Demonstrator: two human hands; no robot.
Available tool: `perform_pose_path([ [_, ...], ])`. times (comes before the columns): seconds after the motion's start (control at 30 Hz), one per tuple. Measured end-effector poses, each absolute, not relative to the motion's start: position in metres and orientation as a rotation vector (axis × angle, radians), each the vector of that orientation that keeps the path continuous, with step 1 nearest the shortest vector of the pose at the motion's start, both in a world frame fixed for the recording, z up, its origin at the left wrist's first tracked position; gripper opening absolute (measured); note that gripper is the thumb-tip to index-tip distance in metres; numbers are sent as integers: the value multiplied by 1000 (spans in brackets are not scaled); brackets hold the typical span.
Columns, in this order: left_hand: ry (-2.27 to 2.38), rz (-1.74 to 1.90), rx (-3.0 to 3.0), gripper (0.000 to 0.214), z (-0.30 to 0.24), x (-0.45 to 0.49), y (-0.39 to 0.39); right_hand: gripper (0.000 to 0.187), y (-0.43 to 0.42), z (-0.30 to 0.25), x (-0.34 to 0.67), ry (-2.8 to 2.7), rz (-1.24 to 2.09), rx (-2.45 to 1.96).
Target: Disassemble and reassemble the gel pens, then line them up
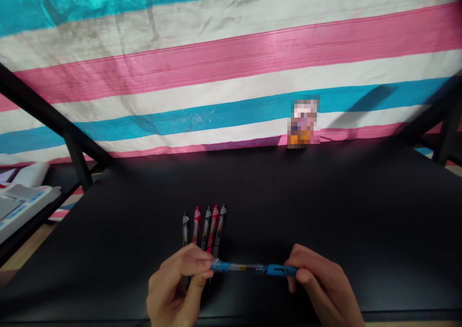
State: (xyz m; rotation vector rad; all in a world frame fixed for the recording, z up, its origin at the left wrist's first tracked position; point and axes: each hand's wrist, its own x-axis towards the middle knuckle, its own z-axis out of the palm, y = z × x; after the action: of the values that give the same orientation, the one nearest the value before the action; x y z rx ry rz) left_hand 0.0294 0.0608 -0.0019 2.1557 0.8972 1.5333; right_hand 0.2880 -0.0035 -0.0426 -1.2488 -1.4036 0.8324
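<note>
A blue pen (249, 268) with a clear barrel lies level between my two hands, above the black table. My left hand (182, 283) pinches its left end between thumb and fingers. At the other end, the blue grip, my right hand (323, 281) has thumb and fingers closed on the tip. Just beyond my left hand several pens lie side by side on the table, among them a red pen (197, 223) and a black pen (185, 228). My left hand hides the lower parts of some of them.
The black table (288, 197) runs back to a striped sheet (216, 76). A pixelated item (303, 122) stands at its back edge. Black frame bars (54, 115) rise on both sides. At far left sits a white and grey device (25, 206).
</note>
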Motion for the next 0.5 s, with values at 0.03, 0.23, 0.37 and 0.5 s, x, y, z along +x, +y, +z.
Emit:
perform_pose_path([
  [0.03, 914, 1536, 2140, 21, -3, 29, 60, 41, -4, -44, 286, -1405, 812, -1233],
  [0.23, 1024, 1526, 2084, 22, -9, 26, 58, 17, -8, -50, 275, -1228, 687, -1311],
  [0.37, 1023, 1490, 2119, 21, -5, 27, 60, 19, -7, -45, 280, -1239, 736, -1316],
  [0.5, 1013, 1477, 2110, 21, -1, 30, 61, 41, -2, -39, 293, -1476, 774, -1315],
])
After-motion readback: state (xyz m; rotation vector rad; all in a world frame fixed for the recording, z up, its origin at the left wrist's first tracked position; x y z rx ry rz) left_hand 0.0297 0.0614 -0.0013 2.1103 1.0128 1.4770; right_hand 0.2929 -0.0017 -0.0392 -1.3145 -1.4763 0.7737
